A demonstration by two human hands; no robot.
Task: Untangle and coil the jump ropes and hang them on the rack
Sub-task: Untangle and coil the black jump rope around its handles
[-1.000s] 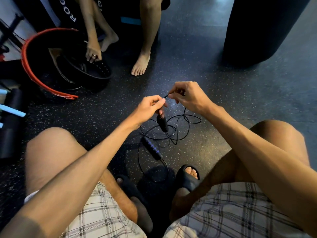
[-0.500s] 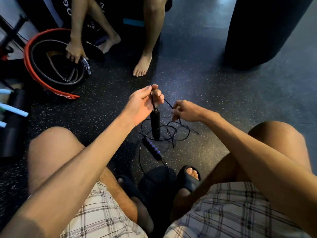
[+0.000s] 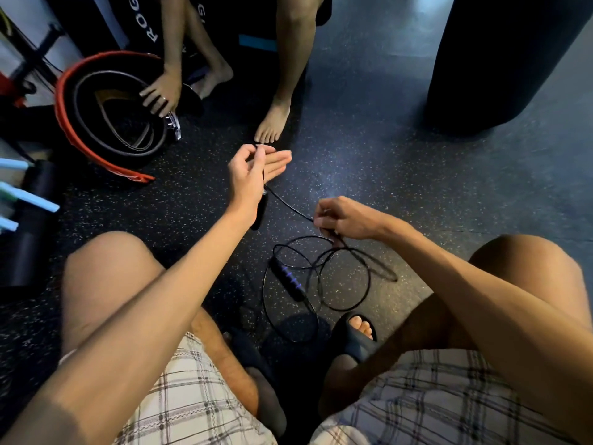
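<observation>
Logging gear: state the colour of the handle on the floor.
Handle: black with purple marks; head view.

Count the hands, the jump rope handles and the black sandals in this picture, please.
Hands: 3 (left hand, right hand, other person's hand)
Jump rope handles: 2 (hanging handle, floor handle)
Black sandals: 2 (left sandal, right sandal)
Total: 7

The floor [image 3: 401, 175] under me was dark rubber flecked with pale specks. A big black cylinder [image 3: 500, 59] stood at my far right, with a pale sheen of light on the floor just beside it. At my far left, a black box [image 3: 141, 24] with white letters stood against a white wall [image 3: 29, 11].
</observation>
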